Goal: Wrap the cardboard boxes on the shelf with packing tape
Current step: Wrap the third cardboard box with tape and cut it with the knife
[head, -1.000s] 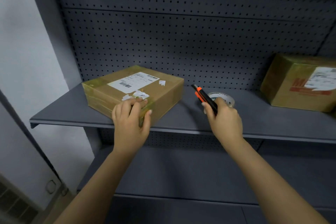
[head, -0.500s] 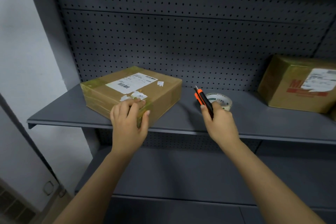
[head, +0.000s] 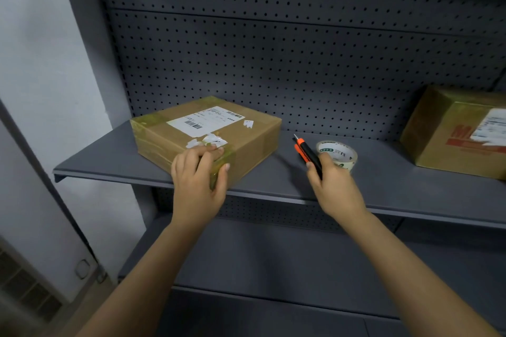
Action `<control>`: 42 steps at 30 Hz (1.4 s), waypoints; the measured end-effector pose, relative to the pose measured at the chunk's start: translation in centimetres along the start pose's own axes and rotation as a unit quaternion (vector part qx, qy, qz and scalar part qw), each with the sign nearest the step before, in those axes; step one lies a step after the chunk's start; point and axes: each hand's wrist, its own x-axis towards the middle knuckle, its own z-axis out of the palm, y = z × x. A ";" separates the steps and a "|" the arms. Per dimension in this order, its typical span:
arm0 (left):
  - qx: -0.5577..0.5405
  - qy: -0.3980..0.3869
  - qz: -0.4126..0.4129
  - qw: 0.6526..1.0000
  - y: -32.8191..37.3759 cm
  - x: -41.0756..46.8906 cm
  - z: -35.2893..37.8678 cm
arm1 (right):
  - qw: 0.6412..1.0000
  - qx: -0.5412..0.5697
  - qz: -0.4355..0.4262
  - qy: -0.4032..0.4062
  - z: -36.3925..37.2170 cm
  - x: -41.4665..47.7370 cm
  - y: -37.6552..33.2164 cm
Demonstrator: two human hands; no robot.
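A flat cardboard box (head: 246, 131) with a white shipping label and shiny tape on its left part lies on the grey shelf (head: 109, 164). My left hand (head: 198, 178) rests over the box's near corner, fingers curled onto its top edge. My right hand (head: 332, 186) grips an orange and black utility knife (head: 306, 150) with its blade tip out, pointing up and away. A roll of clear packing tape (head: 339, 152) lies flat on the shelf just behind that hand. A second, taller taped box (head: 438, 128) stands at the far right.
A grey pegboard panel (head: 273, 63) backs the shelf. A lower grey shelf (head: 273, 268) sits beneath my forearms. A white wall (head: 41, 63) and a vent near the floor are to the left.
My right hand with the knife has drifted slightly down and left, and the blade tip now shows. My left hand stays on the box's corner.
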 end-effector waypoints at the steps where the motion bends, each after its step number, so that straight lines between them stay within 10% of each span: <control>1: 0.000 0.001 -0.001 1.000 0.0 0.0 0.0 | 1.000 0.010 -0.003 -0.006 0.1 0.0 0.1; 15: -0.026 -0.018 -0.017 0.999 0.4 0.0 -0.6 | 0.979 -0.177 -0.083 -0.049 1.5 0.6 0.8; 23: -0.072 -0.058 -0.063 0.994 0.5 0.3 -2.5 | 0.984 -0.051 -0.172 -0.022 1.1 1.0 -1.2; 31: -0.068 0.010 -0.322 0.944 -0.3 -1.7 -5.5 | 0.933 0.083 -0.348 -0.052 3.1 2.5 -9.2; 42: -0.079 0.058 -0.327 0.940 -1.6 -2.0 -5.7 | 0.864 0.215 -0.443 -0.106 8.4 4.5 -15.0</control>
